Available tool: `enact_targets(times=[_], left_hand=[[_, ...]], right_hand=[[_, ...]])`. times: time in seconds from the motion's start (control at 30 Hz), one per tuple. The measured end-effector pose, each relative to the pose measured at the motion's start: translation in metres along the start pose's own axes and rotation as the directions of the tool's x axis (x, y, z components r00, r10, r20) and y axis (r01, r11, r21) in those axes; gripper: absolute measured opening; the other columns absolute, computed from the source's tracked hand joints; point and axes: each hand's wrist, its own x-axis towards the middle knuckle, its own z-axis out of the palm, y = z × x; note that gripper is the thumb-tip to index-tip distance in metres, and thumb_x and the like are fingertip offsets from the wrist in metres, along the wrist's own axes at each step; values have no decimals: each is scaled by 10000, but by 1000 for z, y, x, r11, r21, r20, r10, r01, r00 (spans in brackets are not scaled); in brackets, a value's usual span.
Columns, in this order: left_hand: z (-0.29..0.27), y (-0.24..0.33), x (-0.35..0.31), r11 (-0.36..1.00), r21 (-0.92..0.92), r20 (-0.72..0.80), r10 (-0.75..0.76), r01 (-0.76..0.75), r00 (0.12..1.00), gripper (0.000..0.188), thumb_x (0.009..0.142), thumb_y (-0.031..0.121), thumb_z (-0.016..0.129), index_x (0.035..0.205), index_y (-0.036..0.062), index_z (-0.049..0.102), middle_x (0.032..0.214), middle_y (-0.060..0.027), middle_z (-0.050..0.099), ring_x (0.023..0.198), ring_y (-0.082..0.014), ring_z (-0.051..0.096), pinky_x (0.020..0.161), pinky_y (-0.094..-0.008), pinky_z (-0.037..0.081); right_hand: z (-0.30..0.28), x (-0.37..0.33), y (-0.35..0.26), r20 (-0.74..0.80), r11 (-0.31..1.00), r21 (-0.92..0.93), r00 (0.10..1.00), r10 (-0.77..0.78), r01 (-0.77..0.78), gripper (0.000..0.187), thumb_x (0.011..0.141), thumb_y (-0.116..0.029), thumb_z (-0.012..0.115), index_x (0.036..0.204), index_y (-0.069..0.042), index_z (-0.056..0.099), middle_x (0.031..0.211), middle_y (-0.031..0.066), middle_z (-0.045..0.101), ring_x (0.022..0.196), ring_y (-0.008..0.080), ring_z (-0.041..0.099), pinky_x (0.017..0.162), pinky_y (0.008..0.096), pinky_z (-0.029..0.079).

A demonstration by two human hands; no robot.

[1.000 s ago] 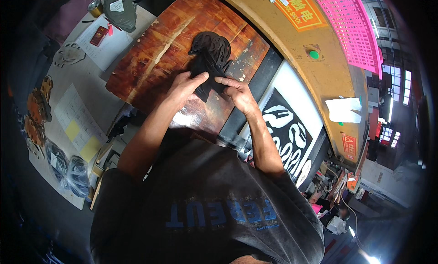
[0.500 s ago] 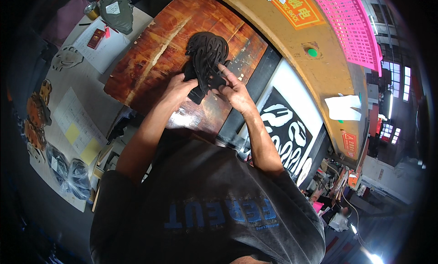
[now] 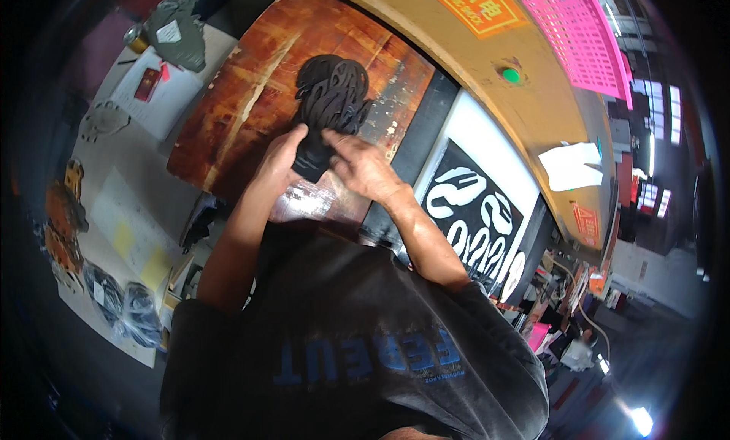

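Between two hands (image 3: 323, 159), one dark cutout (image 3: 328, 98)

A rusty orange-brown metal sheet (image 3: 251, 98) lies on a pale worktable (image 3: 129, 212). Beside it stands a yellow machine housing (image 3: 487, 98) with a green lamp (image 3: 511, 75); a pink perforated panel (image 3: 585, 37) hangs above, and bright windows (image 3: 654, 113) show beyond

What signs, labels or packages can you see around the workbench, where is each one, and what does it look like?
Orange sign: top centre on the tan panel, rectangular, red characters.
Pink sheet: upper right, long, gridded.
Black-and-white panel: right of the rusty board, black field, white curved shapes.
White label: upper left on a grey cut-out shape, small, square.
Small red packet: upper left on white paper, rectangular.
Black bagged bundles: lower left table edge.
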Motion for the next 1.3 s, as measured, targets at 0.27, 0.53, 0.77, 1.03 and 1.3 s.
enact_targets(times=[0.27, 0.53, 0.77, 1.03, 1.3], left_hand=[[-3, -4, 10, 500, 822, -6, 487, -273, 873, 623, 899, 270, 763, 1419, -20, 578, 1308, -288, 684, 1236, -407, 672, 1064, -441, 518], [-73, 14, -56, 349, 892, 109, 448, -286, 887, 571, 939, 255, 724, 1423, -13, 587, 1227, -259, 720, 1157, -408, 694, 1044, -447, 519], [-18, 11, -61, -369, 926, 325, 676, -77, 661, 943, 908, 472, 798, 1617, 16, 376, 1592, -301, 440, 1488, -508, 386, 1219, -584, 344], [34, -42, -65, -271, 793, 593, 553, -546, 586, 493, 1039, 195, 686, 1463, -23, 565, 1406, -251, 607, 1222, -388, 641, 1040, -464, 519], [93, -177, -67, 591, 806, 120, -98, -40, 988, 391, 1095, 284, 646, 1367, 3, 626, 1163, -119, 752, 891, -146, 695, 784, -282, 581]], right_hand=[[14, -5, 29, -196, 814, 379, 821, 536, -441, 478, 977, -154, 709, 1403, 50, 637, 1314, 227, 729, 1187, 293, 724, 1047, 353, 545], [11, 13, 71, -183, 700, 485, 722, 667, -524, 611, 990, -166, 722, 1529, 46, 527, 1321, 193, 731, 1195, 232, 709, 1061, 333, 535], [42, 54, 64, -164, 715, 512, 763, 625, -476, 316, 896, -78, 683, 1198, -43, 768, 1174, 207, 761, 1001, 323, 759, 885, 388, 599], [26, -93, 43, -468, 804, 534, 699, 540, -263, 368, 911, -74, 696, 1268, 15, 713, 1130, 228, 716, 1076, 387, 700, 935, 440, 566], [-97, -440, 143, -774, 321, 311, -43, 632, -895, 492, 905, -244, 723, 1333, -7, 677, 1351, 255, 668, 1221, 446, 656, 1076, 488, 525]])
